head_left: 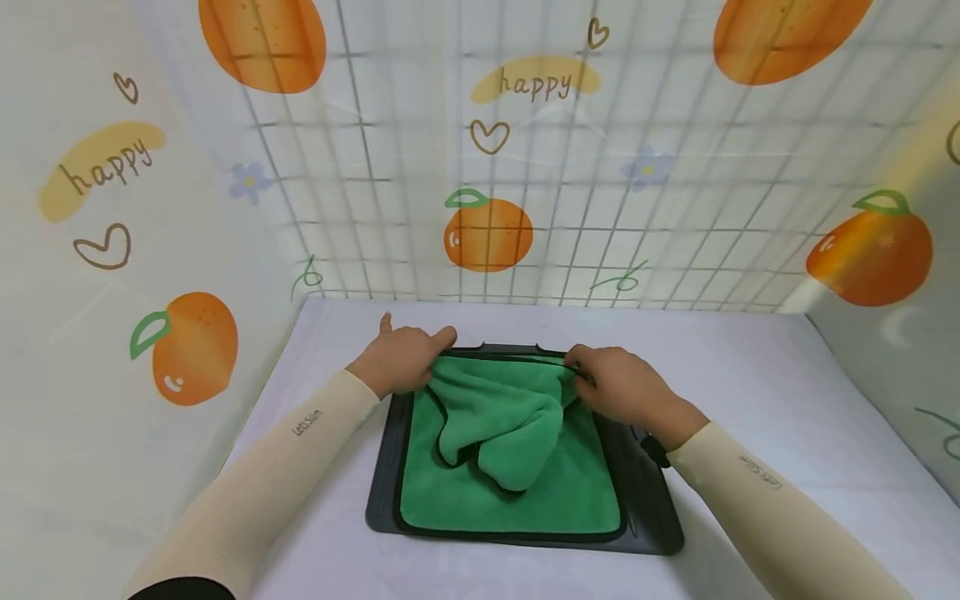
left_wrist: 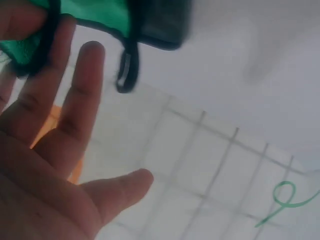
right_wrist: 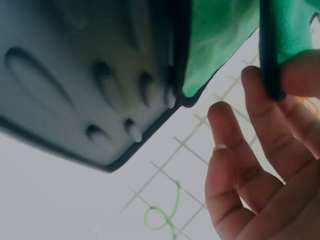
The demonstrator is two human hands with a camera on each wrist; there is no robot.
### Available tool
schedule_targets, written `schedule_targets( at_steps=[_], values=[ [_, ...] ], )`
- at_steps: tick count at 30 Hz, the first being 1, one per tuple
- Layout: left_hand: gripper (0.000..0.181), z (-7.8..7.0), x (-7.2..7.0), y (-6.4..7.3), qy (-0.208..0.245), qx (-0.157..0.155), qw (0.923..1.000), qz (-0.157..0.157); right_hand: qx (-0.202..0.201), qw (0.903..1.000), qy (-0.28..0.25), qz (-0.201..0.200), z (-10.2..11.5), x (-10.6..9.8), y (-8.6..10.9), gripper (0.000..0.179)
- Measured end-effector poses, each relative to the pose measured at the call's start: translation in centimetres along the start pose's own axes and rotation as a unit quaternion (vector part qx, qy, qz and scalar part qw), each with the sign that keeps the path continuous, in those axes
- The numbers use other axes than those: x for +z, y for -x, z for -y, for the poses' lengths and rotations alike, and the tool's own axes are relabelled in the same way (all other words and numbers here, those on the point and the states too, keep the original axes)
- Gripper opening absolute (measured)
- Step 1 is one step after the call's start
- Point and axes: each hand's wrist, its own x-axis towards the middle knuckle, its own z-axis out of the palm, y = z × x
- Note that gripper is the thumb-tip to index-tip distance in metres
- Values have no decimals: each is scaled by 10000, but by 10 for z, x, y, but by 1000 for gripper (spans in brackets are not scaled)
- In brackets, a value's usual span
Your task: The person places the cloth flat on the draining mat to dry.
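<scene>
A green cloth [head_left: 510,492] with black edging lies on a dark grey tray [head_left: 652,517], its far part lifted and bunched toward the middle. My left hand [head_left: 408,358] pinches the cloth's far left corner [left_wrist: 100,10], with the other fingers [left_wrist: 82,95] held straight. A small black loop [left_wrist: 125,70] hangs from that corner beside the tray [left_wrist: 160,25]. At the far right corner, my right hand [head_left: 611,383] pinches the black edge [right_wrist: 269,60] of the cloth [right_wrist: 220,35] just above the ribbed tray [right_wrist: 75,75].
The tray sits on a white table [head_left: 750,375]. Walls [head_left: 525,167] printed with oranges and a grid pattern close in the back and both sides. Both forearms wear cream sleeves [head_left: 300,442].
</scene>
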Motion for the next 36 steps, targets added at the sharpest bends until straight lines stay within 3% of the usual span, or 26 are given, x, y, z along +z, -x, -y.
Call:
schedule_targets(
  at_steps=[3,7,16,19,23,28,33,36],
  values=[
    [50,9,6,-1,83,-234,9997,44,32,9998,155,-88,-6,3,2,22],
    [52,19,15,-4,155,-444,9989,17,117,9995,286,-111,-13,8,-1,19],
    [48,17,23,-1,-217,-737,9969,-185,373,9987,333,92,-19,21,-10,11],
    [52,16,22,7,-327,-727,9963,-332,259,9984,494,-30,-14,19,-5,18],
    [53,9,19,28,-538,-334,9937,-921,-287,9933,907,-648,3,13,12,34],
    [50,-17,16,64,-527,633,9792,-1856,-1271,9779,1064,-1274,35,8,35,40],
    [39,-51,20,91,-348,1610,9661,-1985,-1984,9657,1028,-1325,72,11,52,41],
    [24,-66,25,98,-475,1975,9597,-1942,-2298,9599,1009,-1248,90,16,59,44]
  ],
)
